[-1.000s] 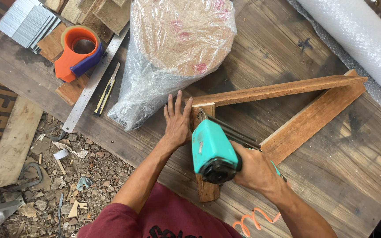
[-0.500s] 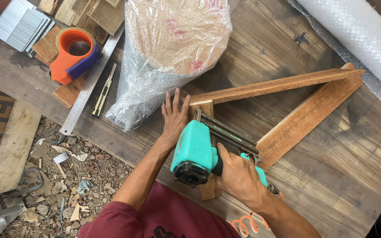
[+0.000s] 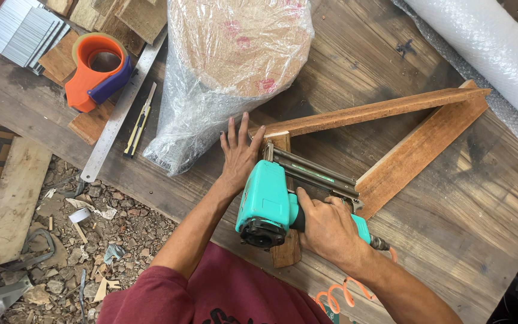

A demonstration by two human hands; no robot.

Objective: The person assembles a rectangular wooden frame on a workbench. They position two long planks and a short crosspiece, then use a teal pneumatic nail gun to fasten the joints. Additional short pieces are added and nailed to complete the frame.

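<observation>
The nail gun [image 3: 269, 204] had slid left along the wooden frame [image 3: 385, 111] to its corner joint since a second earlier, and the left hand [image 3: 239, 155] stayed flat, fingers spread, pressing the wood beside the tool's nose. The right hand [image 3: 329, 231] was wrapped tight around the teal gun's grip (its coiled orange hose [image 3: 337, 294] trailing below). A plastic-wrapped bundle [image 3: 229, 72] lay just above on the workbench [image 3: 469, 198].
</observation>
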